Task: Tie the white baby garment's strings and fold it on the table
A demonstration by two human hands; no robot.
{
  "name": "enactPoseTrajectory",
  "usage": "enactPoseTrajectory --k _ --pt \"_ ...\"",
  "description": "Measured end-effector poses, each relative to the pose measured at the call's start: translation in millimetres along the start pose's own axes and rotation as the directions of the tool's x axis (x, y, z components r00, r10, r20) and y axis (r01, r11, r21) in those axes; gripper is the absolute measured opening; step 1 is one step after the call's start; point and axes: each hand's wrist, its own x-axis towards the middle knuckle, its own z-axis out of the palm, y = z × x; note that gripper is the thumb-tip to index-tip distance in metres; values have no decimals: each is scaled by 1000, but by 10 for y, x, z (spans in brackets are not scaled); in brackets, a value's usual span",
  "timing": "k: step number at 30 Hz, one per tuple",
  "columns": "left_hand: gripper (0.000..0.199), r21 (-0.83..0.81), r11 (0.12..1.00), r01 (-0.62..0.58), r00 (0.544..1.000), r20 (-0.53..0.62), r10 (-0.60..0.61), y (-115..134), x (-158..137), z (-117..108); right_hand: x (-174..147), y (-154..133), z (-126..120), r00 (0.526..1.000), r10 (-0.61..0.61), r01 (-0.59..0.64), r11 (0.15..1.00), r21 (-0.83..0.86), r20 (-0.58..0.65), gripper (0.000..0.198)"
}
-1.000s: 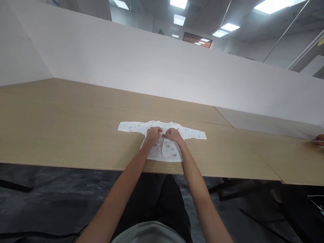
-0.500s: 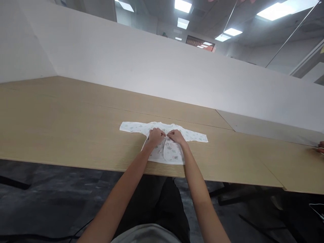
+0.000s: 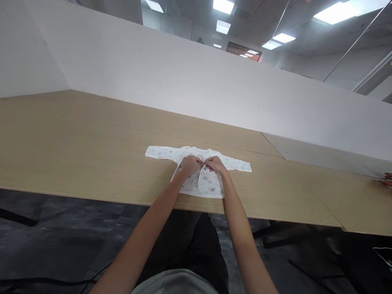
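Both forearms reach forward from the near edge of the table (image 3: 76,163), converging at the middle. Left hand (image 3: 190,165) and right hand (image 3: 217,164) lie knuckles-up, fingertips almost meeting. Fingers of each hand are curled and pinched on the front edges of a small white printed baby shirt (image 3: 208,185), just below its neckline. The shirt lies flat near the near edge, hem toward the person, sleeves spread left and right. Against half a second ago: hands sit slightly closer together and a touch nearer the neckline; shirt position unchanged. Far right edge: another person's fingertips (image 3: 388,179) rest on the table. White partition (image 3: 183,81) runs behind the far edge.
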Motion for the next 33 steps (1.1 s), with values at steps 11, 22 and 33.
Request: enactPoseTrajectory --k 11,22,33 --pt "13 -223 975 10 1000 -17 -14 -71 52 73 3 -22 -30 997 52 -43 986 163 -49 19" --pt "12 -435 900 29 998 -44 -53 -136 112 112 6 -21 -34 994 78 -58 970 234 -76 22" --pt "12 -452 890 56 997 -20 -73 -88 67 54 -34 -82 -31 996 20 2 965 262 -84 20"
